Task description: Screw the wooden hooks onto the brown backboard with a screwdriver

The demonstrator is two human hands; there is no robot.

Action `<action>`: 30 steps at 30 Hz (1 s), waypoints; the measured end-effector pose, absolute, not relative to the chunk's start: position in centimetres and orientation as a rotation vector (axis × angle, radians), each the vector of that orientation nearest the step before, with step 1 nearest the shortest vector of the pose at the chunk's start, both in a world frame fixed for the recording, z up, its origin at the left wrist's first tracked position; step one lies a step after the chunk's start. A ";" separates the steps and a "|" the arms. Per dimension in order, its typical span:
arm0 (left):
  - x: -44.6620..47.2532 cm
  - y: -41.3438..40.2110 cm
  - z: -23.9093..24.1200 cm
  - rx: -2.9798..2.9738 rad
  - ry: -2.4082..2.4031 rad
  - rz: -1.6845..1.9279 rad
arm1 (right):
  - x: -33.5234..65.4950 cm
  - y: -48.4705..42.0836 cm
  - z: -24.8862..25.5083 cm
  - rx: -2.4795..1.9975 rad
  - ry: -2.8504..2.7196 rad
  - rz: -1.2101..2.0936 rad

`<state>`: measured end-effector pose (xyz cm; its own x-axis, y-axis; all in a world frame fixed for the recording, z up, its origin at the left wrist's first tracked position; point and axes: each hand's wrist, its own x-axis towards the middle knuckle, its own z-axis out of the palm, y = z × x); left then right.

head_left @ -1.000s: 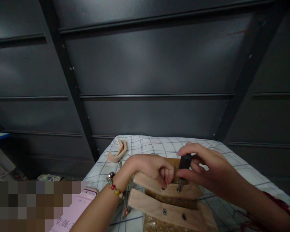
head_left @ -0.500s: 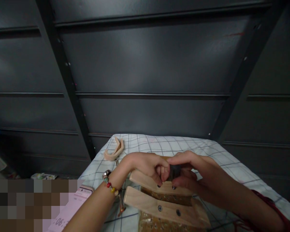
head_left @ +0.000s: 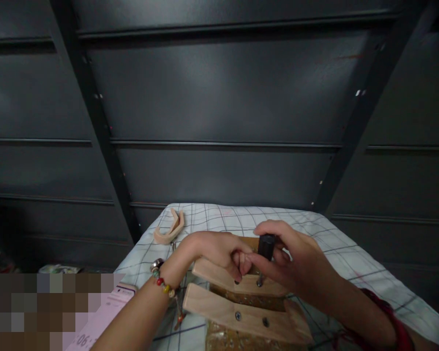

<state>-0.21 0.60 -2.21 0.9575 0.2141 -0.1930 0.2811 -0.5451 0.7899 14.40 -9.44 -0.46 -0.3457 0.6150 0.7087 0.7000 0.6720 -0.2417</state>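
Note:
A wooden assembly of two pale slats point(head_left: 237, 314) screwed across a brown board lies on a checked cloth point(head_left: 314, 229). My right hand point(head_left: 296, 265) is closed round a short black-handled screwdriver point(head_left: 265, 246), held upright with its metal tip on the farther slat point(head_left: 219, 275). My left hand point(head_left: 219, 251), with a beaded bracelet at the wrist, is curled with fingertips pressing on that same slat right beside the tool's tip.
A curved pale wooden piece point(head_left: 168, 229) lies on the cloth at the back left. A pink phone point(head_left: 98, 321) with a timer showing sits at the lower left. Dark metal wall panels with slanted struts point(head_left: 95, 122) rise behind.
The right hand dropped low over the slat with the tool hidden half a second ago, then rose again so the black handle shows upright. The left hand stayed on the slat.

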 end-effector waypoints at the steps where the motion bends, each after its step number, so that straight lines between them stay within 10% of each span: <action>1: -0.2 0.6 -2.2 2.171 0.350 -0.093 | 14.5 -9.4 -0.5 -0.995 -2.093 -0.130; 30: -0.3 -1.6 -0.6 2.515 0.583 -0.196 | 16.0 -10.4 1.3 -0.931 -2.224 0.209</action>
<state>-0.30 -1.63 -0.64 0.8956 0.3653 -0.2539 0.4445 -0.7575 0.4781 15.98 -10.43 1.29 -0.4918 0.6758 0.5490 0.5620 0.7280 -0.3927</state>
